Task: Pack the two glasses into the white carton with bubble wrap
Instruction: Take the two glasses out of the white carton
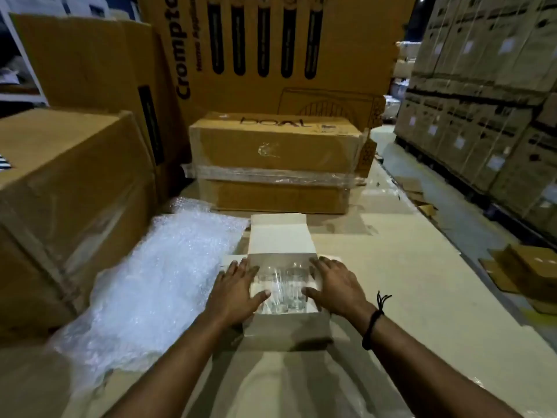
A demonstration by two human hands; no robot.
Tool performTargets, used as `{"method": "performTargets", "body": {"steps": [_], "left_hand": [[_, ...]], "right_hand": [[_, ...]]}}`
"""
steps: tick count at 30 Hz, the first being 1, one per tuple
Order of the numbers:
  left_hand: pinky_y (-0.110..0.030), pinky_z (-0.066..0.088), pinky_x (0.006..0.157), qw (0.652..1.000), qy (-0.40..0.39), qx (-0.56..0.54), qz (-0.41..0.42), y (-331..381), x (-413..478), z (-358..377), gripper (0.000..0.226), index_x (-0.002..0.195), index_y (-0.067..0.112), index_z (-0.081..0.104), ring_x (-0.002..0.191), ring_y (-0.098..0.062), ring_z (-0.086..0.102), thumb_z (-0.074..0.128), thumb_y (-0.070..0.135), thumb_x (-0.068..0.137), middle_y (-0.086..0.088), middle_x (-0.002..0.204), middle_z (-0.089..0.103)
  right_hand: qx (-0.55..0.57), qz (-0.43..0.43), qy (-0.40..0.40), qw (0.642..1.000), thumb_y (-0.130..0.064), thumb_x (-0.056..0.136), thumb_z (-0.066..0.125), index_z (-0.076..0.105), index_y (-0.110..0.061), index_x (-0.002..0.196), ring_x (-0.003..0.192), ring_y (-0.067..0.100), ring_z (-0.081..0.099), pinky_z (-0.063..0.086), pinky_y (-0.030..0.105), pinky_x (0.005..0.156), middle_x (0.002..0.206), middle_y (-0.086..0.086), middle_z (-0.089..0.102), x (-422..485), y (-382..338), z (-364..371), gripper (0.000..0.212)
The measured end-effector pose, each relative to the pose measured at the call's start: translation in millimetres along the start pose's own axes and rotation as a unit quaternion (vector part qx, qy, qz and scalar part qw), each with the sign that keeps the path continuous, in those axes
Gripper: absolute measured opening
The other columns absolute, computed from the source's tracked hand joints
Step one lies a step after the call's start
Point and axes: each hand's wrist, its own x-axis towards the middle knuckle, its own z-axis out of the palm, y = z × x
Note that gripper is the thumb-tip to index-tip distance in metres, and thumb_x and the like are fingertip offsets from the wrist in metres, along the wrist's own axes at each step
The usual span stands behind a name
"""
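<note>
A worker's left hand (238, 286) and right hand (335, 285) lie flat on the side flaps of the open white carton (278, 233), fingers straight and spread, gripping nothing. The two glasses (272, 283) already lie side by side inside. The bubble wrap (156, 267) sprawls just beside the carton on the left, apparently unused. Cushioning the glasses and closing the flaps seem to remain. Brown boxes (271, 146) stand beyond.
</note>
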Motion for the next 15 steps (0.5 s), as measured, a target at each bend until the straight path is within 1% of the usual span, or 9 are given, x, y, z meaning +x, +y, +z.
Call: {"method": "performTargets", "body": {"steps": [2, 5, 6, 8, 9, 10, 12, 15], "left_hand": [[-0.041, 0.012, 0.12, 1.0, -0.015, -0.009, 0.0, -3.0, 5.9, 3.6, 0.072, 0.153, 0.027, 0.026, 0.15, -0.025, 0.008, 0.045, 0.062, 0.093, -0.006, 0.163, 0.008], [-0.043, 0.015, 0.119, 1.0, -0.015, 0.022, 0.001, -6.0, 19.0, -0.5, 0.07, 0.151, 0.025, 0.03, 0.148, -0.025, 0.014, 0.047, 0.061, 0.093, -0.007, 0.162, 0.014], [-0.043, 0.017, 0.117, 0.999, 0.001, 0.05, 0.008, -3.8, 22.0, -3.3, 0.069, 0.149, 0.025, 0.034, 0.147, -0.025, 0.019, 0.047, 0.061, 0.092, -0.006, 0.161, 0.02], [-0.043, 0.024, 0.108, 0.991, 0.058, 0.117, 0.021, 3.2, 25.8, -10.2, 0.064, 0.143, 0.025, 0.043, 0.138, -0.026, 0.034, 0.046, 0.062, 0.091, -0.004, 0.152, 0.039], [-0.043, 0.028, 0.102, 0.986, 0.074, 0.145, 0.021, 8.8, 27.5, -12.8, 0.063, 0.14, 0.025, 0.046, 0.131, -0.027, 0.039, 0.044, 0.064, 0.091, -0.003, 0.146, 0.046], [-0.044, 0.029, 0.098, 0.984, 0.074, 0.163, 0.018, 15.0, 29.7, -15.0, 0.064, 0.139, 0.025, 0.047, 0.127, -0.028, 0.042, 0.043, 0.066, 0.09, -0.003, 0.141, 0.049], [-0.045, 0.03, 0.096, 0.982, 0.046, 0.185, -0.005, 26.1, 37.0, -15.8, 0.068, 0.138, 0.026, 0.047, 0.126, -0.031, 0.041, 0.04, 0.071, 0.087, -0.005, 0.139, 0.051], [-0.046, 0.028, 0.098, 0.979, -0.004, 0.2, -0.039, 33.9, 47.7, -14.6, 0.07, 0.128, 0.027, 0.056, 0.126, -0.032, 0.038, 0.042, 0.077, 0.082, -0.006, 0.134, 0.056]], "right_hand": [[0.03, 0.011, 0.004, 0.999, -0.057, 0.081, 0.062, 0.033, -0.026, 0.145, 0.134, 0.025, 0.035, 0.034, 0.035, 0.107, 0.15, 0.002, 0.037, 1.8, -1.0, 5.7, 0.077], [0.016, 0.025, 0.006, 1.0, -0.059, 0.08, 0.061, 0.036, -0.03, 0.142, 0.13, 0.026, 0.039, 0.038, 0.038, 0.104, 0.147, 0.003, 0.039, 10.7, -2.3, 7.6, 0.073], [-0.001, 0.024, 0.009, 1.0, -0.061, 0.08, 0.059, 0.037, -0.033, 0.141, 0.126, 0.027, 0.041, 0.039, 0.039, 0.101, 0.143, 0.003, 0.042, 15.2, -2.8, 6.0, 0.071], [-0.041, 0.024, 0.012, 0.999, -0.067, 0.08, 0.054, 0.039, -0.037, 0.138, 0.12, 0.028, 0.043, 0.04, 0.041, 0.096, 0.134, 0.006, 0.047, 24.3, -3.8, -0.8, 0.067], [-0.063, 0.028, 0.007, 0.998, -0.07, 0.08, 0.051, 0.041, -0.038, 0.137, 0.118, 0.029, 0.043, 0.038, 0.042, 0.095, 0.13, 0.008, 0.048, 28.2, -5.0, -3.3, 0.066], [-0.085, 0.031, 0.0, 0.996, -0.073, 0.079, 0.048, 0.042, -0.039, 0.135, 0.117, 0.029, 0.042, 0.037, 0.044, 0.095, 0.127, 0.009, 0.048, 32.9, -7.6, -5.3, 0.066], [-0.122, 0.033, -0.019, 0.992, -0.076, 0.077, 0.046, 0.046, -0.039, 0.132, 0.116, 0.031, 0.041, 0.034, 0.046, 0.095, 0.124, 0.01, 0.048, 43.0, -15.6, -7.5, 0.066], [-0.143, 0.039, -0.055, 0.987, -0.074, 0.077, 0.049, 0.05, -0.04, 0.127, 0.118, 0.032, 0.039, 0.031, 0.048, 0.096, 0.125, 0.011, 0.048, 53.1, -25.9, -5.0, 0.061]]}}
